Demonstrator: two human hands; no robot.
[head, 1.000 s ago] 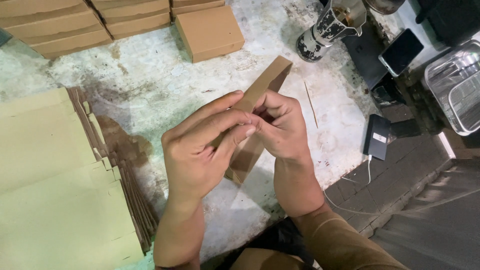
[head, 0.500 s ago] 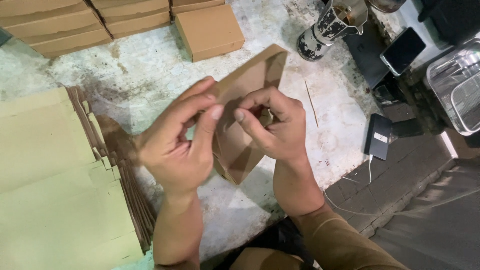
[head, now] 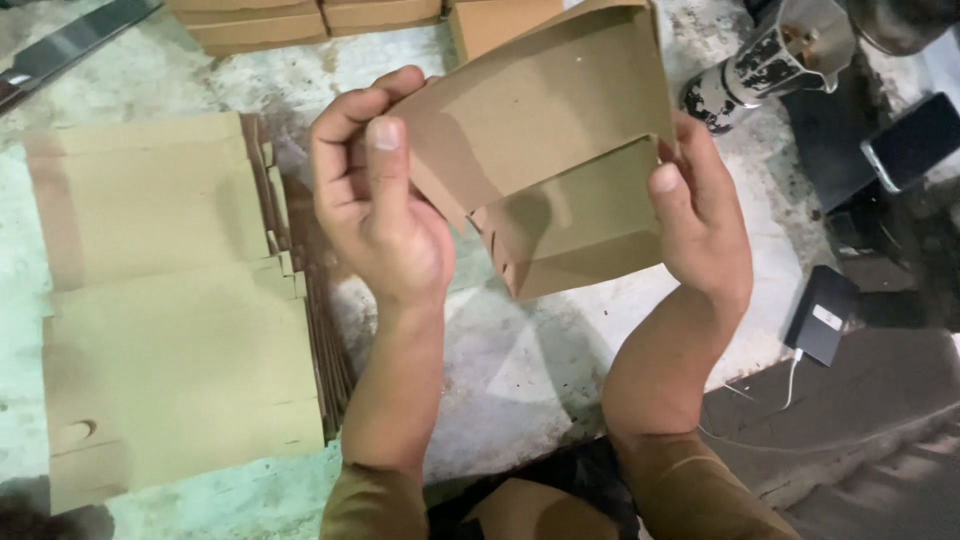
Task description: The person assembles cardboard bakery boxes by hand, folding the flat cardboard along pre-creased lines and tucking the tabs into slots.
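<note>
Worn pale floor (head: pixel 520 370) carries a stack of flat cardboard blanks (head: pixel 170 300). Above it, the half-opened cardboard box (head: pixel 560 170) is gripped by the left hand (head: pixel 380 210) and right hand (head: pixel 700 220); finished boxes (head: pixel 300 20), perhaps, lie beyond.

Your left hand (head: pixel 375 215) and right hand (head: pixel 700 215) grip a half-opened box (head: pixel 560 150): matt brown cardboard, smooth, creased. Left of that box, the stack of flat blanks (head: pixel 170 300): same matt paperboard. Beneath it, the worktop (head: pixel 520 370): rough, stained, chipped white. Right of it, the phone (head: pixel 915 140): glossy black glass.
</note>
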